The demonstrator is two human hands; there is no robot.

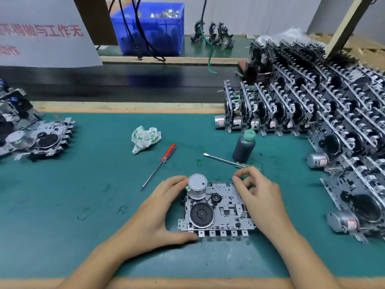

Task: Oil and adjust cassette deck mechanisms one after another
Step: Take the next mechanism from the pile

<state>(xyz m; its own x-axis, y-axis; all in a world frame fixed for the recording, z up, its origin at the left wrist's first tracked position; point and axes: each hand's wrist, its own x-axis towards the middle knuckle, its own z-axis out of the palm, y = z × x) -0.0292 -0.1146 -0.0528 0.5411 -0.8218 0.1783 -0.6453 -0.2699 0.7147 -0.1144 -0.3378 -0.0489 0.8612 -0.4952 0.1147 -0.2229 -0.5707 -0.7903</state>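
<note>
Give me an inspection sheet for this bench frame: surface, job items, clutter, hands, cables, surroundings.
Surface: green mat, faint pen marks on it.
Job items: one cassette mechanism lying flat in front of the person; oil bottle upright behind it; red-handled screwdriver and a second screwdriver lying on the mat.
Clutter: crumpled wrapper.
Hands: left hand grips the mechanism's left edge; right hand curled over its far right corner, pinch unclear.
Cables: black cables and a green wire hang at the back.
Surroundings: stacked mechanisms right, more left, blue bin, sign.
</note>
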